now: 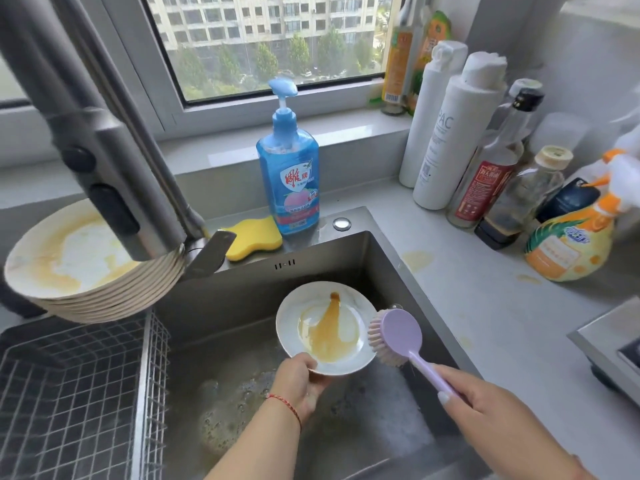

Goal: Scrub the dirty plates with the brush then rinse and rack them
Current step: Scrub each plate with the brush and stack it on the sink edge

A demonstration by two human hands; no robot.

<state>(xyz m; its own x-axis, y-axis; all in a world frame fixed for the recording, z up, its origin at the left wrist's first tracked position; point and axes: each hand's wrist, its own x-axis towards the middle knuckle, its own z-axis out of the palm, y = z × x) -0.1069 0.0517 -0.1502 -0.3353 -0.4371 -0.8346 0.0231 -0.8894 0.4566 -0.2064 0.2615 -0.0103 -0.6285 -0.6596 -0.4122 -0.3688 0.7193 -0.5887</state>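
While the left hand point(298, 382) holds the dirty plate point(325, 328) by its lower rim over the sink point(381, 258), the plate tilts up. The right hand point(485, 407) has its grip closed around the handle of the purple brush point(394, 336), whose bristles touch the plate's right rim.

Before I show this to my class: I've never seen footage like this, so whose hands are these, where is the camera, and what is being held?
There is one picture, from a camera worn on a person's head, looking down at a kitchen sink. No machine: two bare hands. The left hand grips a sauce-stained plate over the soapy water. The right hand holds a purple brush beside the plate's rim. A stack of dirty plates waits at left above a wire rack; blue dish soap and a yellow sponge sit behind.
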